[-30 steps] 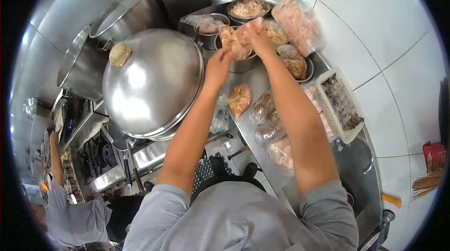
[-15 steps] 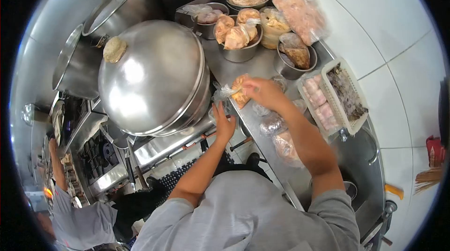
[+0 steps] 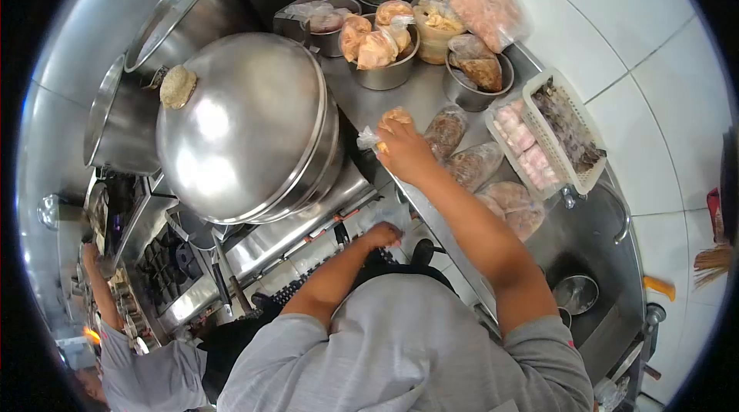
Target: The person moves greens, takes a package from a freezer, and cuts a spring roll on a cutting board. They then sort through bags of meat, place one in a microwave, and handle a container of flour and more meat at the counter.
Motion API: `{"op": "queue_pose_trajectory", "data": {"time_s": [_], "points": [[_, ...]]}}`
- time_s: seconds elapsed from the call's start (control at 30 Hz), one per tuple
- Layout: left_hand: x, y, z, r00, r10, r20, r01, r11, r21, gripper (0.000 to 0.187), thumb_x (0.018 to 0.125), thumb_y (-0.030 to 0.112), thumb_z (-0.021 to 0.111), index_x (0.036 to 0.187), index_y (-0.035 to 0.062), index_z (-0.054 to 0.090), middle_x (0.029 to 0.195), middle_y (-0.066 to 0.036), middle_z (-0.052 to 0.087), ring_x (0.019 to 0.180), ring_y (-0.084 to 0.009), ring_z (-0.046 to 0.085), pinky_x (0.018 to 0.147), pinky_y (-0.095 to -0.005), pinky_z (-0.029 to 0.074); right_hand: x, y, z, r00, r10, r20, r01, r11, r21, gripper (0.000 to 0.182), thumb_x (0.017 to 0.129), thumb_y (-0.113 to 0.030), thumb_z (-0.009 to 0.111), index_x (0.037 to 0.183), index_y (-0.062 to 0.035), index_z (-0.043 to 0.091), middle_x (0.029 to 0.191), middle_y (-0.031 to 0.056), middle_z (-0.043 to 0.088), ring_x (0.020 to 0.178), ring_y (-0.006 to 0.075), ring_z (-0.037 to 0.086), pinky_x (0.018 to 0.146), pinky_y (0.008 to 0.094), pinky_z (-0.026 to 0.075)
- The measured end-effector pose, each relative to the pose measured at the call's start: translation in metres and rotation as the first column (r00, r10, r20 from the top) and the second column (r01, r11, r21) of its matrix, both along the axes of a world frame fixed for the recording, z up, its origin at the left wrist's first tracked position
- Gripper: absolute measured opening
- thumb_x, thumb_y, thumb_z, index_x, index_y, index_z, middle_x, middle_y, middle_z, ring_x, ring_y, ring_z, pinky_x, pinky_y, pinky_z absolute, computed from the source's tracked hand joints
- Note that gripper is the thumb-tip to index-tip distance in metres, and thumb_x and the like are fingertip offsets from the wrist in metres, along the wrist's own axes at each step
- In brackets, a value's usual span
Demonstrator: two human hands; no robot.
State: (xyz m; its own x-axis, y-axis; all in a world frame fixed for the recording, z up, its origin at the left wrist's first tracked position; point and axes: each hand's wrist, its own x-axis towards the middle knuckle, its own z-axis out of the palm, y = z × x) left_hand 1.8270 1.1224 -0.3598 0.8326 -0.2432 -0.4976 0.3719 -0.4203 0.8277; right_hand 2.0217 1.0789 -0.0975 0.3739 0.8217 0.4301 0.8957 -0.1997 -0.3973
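Note:
My right hand (image 3: 404, 149) is closed on a small knotted clear bag (image 3: 396, 115) of orange food at the left edge of the steel counter (image 3: 350, 89). Low over the gap in front of my body, my left hand (image 3: 379, 236) is closed, with what looks like thin clear plastic at its fingers, blurred. Just right of my right hand lie a bag of dark brown food (image 3: 445, 132), another brownish bag (image 3: 474, 165) and a bag of pale pinkish food (image 3: 512, 206).
A large domed steel lid (image 3: 242, 123) stands left. Behind are a bowl of orange bags (image 3: 382, 76), a bowl with a brown bag (image 3: 479, 96) and a big pink bag (image 3: 481, 0). Baskets (image 3: 566, 135) and a sink (image 3: 608, 289) are right. A co-worker (image 3: 154, 370) is at far left.
My left hand has moved down and away from the knotted bag and closed. My right hand now covers more of that bag. The bags on the counter are more exposed.

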Motion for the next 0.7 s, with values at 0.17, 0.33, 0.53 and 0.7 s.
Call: {"op": "queue_pose_trajectory", "data": {"time_s": [0.17, 0.33, 0.53, 0.7], "points": [[-0.006, -0.028, 0.104, 0.839, 0.491, -0.233, -0.512, 0.859, -0.032, 0.025, 0.087, 0.026, 0.057, 0.094, 0.0037, 0.066, 0.078, -0.009, 0.065, 0.056, -0.0154, 0.065, 0.048, -0.0274, 0.050, 0.004, 0.015, -0.024, 0.987, -0.094, 0.131, 0.122, 0.968, -0.222, 0.043, 0.074, -0.016, 0.058, 0.116, -0.0076, 0.056, 0.126, 0.0167, 0.047, 0.115, 0.0319, 0.048, 0.098, 0.0417, 0.038], [0.027, 0.008, 0.222, 0.597, 0.637, 0.488, -0.769, 0.628, 0.120, 0.025, 0.088, 0.015, 0.058, 0.108, -0.0002, 0.060, 0.087, -0.011, 0.065, 0.070, -0.0184, 0.063, 0.062, -0.0294, 0.049, -0.006, -0.034, 0.037, 0.962, -0.117, -0.249, 0.121, 0.993, 0.001, 0.038, 0.079, -0.021, 0.062, 0.115, -0.0098, 0.056, 0.133, 0.0166, 0.041, 0.119, 0.0353, 0.045, 0.100, 0.0439, 0.037], [0.098, 0.029, 0.228, 0.477, 0.504, 0.721, -0.834, 0.519, 0.189, 0.046, 0.085, 0.024, 0.062, 0.118, -0.0048, 0.050, 0.118, -0.022, 0.048, 0.106, -0.0332, 0.051, 0.090, -0.0392, 0.041, 0.025, -0.185, 0.109, 0.777, -0.585, -0.233, 0.625, 0.677, 0.389, 0.034, 0.075, -0.010, 0.067, 0.108, -0.0055, 0.058, 0.123, 0.0170, 0.050, 0.118, 0.0338, 0.045, 0.101, 0.0411, 0.035], [0.139, 0.046, 0.219, 0.343, 0.347, 0.873, -0.915, 0.335, 0.226, 0.040, 0.085, 0.027, 0.061, 0.108, -0.0050, 0.056, 0.116, -0.023, 0.050, 0.111, -0.0361, 0.047, 0.094, -0.0433, 0.036, 0.016, -0.265, 0.107, 0.448, -0.805, -0.389, 0.890, 0.358, 0.283, 0.040, 0.078, -0.013, 0.066, 0.116, -0.0075, 0.055, 0.118, 0.0135, 0.048, 0.102, 0.0239, 0.052, 0.089, 0.0354, 0.044]]}}
